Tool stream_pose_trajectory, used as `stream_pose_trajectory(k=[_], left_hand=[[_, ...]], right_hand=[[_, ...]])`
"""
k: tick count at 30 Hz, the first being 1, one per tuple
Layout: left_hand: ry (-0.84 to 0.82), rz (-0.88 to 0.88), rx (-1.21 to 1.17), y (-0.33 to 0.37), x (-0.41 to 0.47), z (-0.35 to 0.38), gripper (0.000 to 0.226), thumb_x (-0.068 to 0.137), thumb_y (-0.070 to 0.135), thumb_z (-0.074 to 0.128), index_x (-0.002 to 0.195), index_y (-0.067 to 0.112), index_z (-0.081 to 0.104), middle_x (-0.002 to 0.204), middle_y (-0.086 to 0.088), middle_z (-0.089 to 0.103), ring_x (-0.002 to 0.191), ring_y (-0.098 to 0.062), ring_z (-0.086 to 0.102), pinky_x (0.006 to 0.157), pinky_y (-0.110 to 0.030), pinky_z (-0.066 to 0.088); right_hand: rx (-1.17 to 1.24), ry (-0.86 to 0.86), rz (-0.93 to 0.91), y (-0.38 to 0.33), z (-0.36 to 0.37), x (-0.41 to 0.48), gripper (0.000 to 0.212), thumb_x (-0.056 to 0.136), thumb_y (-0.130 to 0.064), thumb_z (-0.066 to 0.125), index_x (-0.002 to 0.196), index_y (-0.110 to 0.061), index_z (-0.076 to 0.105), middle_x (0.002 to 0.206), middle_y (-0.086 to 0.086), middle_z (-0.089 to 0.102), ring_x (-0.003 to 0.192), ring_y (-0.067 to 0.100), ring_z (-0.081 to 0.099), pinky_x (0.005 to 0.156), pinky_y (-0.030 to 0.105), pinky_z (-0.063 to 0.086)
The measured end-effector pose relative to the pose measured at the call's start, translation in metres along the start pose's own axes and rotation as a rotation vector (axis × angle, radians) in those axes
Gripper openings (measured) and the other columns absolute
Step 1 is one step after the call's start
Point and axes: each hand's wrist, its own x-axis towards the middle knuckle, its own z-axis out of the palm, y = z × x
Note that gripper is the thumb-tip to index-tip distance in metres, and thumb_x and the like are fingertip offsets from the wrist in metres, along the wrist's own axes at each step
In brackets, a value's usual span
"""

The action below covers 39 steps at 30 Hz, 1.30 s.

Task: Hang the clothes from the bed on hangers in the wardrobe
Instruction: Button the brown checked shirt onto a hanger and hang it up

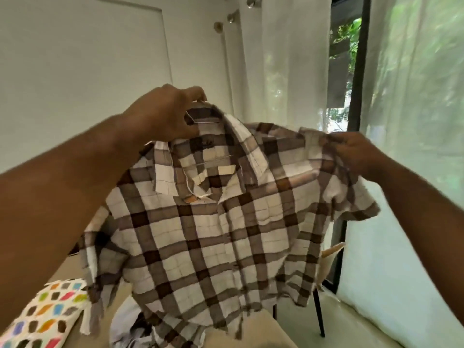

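A brown and white plaid shirt (213, 234) hangs in the air in front of me, collar up and front facing me. My left hand (168, 114) grips the thin wire hanger (200, 121) at the collar; a wire of it also shows inside the neck opening. My right hand (354, 154) pinches the shirt's right shoulder and holds it out to the side. The shirt's hem drops over the bed (266, 327) below. More clothes (135, 325) lie in a heap under the shirt, partly hidden by it.
A pillow with coloured spots (45, 315) lies at the lower left. White doors with round knobs (218, 26) stand behind. Sheer curtains (414, 121) cover a window at right. A dark-legged chair (319, 310) stands beside the bed.
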Motion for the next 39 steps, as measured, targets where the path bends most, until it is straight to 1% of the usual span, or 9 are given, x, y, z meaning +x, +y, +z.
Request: stream_pose_trajectory(k=[5,10,14,18,22,24,29,33,39], left_hand=[[-0.056,-0.036,-0.019,-0.008,-0.003,0.013,0.052,0.083,0.031,0.077,0.127,0.033,0.05,0.116,-0.001,0.07,0.091,-0.023,0.064,0.078,-0.04,0.055],[-0.064,-0.037,-0.22,0.006,0.011,0.013,0.05,0.088,0.021,0.076,0.131,0.03,0.051,0.109,-0.001,0.065,0.078,-0.005,0.06,0.062,-0.022,0.048],[-0.038,-0.033,-0.271,0.015,0.02,0.011,0.049,0.09,0.019,0.073,0.131,0.032,0.05,0.105,-0.002,0.065,0.08,-0.007,0.063,0.065,-0.023,0.053],[-0.074,-0.001,-0.261,0.025,0.028,0.008,0.05,0.09,0.02,0.072,0.13,0.036,0.048,0.104,0.001,0.066,0.079,-0.009,0.065,0.067,-0.025,0.055],[-0.065,0.032,-0.015,0.022,0.027,0.007,0.051,0.087,0.035,0.074,0.13,0.041,0.046,0.108,0.006,0.067,0.074,0.0,0.056,0.068,-0.032,0.053],[-0.056,0.029,0.095,0.018,0.024,0.007,0.053,0.086,0.039,0.074,0.13,0.041,0.046,0.109,0.007,0.069,0.073,-0.005,0.056,0.069,-0.032,0.05],[-0.122,0.12,-0.028,0.019,0.015,-0.004,0.052,0.084,0.034,0.079,0.128,0.037,0.052,0.114,0.008,0.068,0.084,-0.01,0.061,0.075,-0.039,0.056],[-0.215,0.224,-0.199,0.035,0.014,-0.012,0.042,0.08,0.027,0.083,0.117,0.027,0.063,0.106,0.012,0.064,0.083,0.0,0.057,0.068,-0.021,0.044],[-0.086,0.3,-0.435,0.096,0.025,0.0,0.011,0.085,0.023,0.078,0.087,0.031,0.072,0.093,0.014,0.066,0.082,-0.005,0.06,0.065,-0.019,0.044]], right_hand=[[0.027,0.135,0.053,0.013,-0.014,0.024,0.04,0.094,-0.048,0.064,0.107,-0.013,0.077,0.093,0.012,0.076,0.086,0.026,0.071,0.088,0.041,0.054],[-0.259,0.021,0.062,0.014,-0.014,0.031,0.031,0.098,-0.037,0.062,0.109,-0.011,0.076,0.1,0.013,0.073,0.096,0.032,0.067,0.084,0.039,0.051],[-0.171,0.053,-0.196,-0.028,-0.009,0.019,0.028,0.095,-0.033,0.069,0.12,-0.021,0.07,0.108,-0.005,0.07,0.097,0.013,0.064,0.077,0.026,0.044],[-0.218,-0.218,-0.404,-0.065,0.018,0.027,0.067,0.081,-0.046,0.078,0.142,-0.037,0.051,0.127,-0.016,0.061,0.114,0.003,0.055,0.091,0.022,0.039],[-0.264,-0.282,-0.403,-0.064,0.033,0.046,0.021,0.088,-0.035,0.075,0.103,-0.019,0.075,0.085,-0.002,0.074,0.076,0.015,0.066,0.066,0.029,0.048],[-0.248,-0.297,-0.375,-0.063,0.029,0.042,0.018,0.092,-0.036,0.071,0.092,-0.018,0.077,0.075,0.003,0.072,0.071,0.021,0.066,0.062,0.036,0.049],[-0.169,-0.245,-0.313,-0.076,0.01,-0.002,0.024,0.093,-0.048,0.064,0.092,-0.028,0.077,0.076,-0.006,0.072,0.067,0.007,0.063,0.066,0.026,0.048],[-0.227,-0.155,-0.272,-0.083,-0.013,-0.047,0.022,0.089,-0.052,0.063,0.086,-0.034,0.076,0.069,-0.011,0.071,0.063,0.006,0.062,0.065,0.026,0.047],[-0.416,0.08,-0.204,-0.077,-0.059,-0.128,0.018,0.091,-0.038,0.07,0.098,-0.025,0.081,0.074,-0.021,0.069,0.075,-0.007,0.065,0.064,0.009,0.041]])
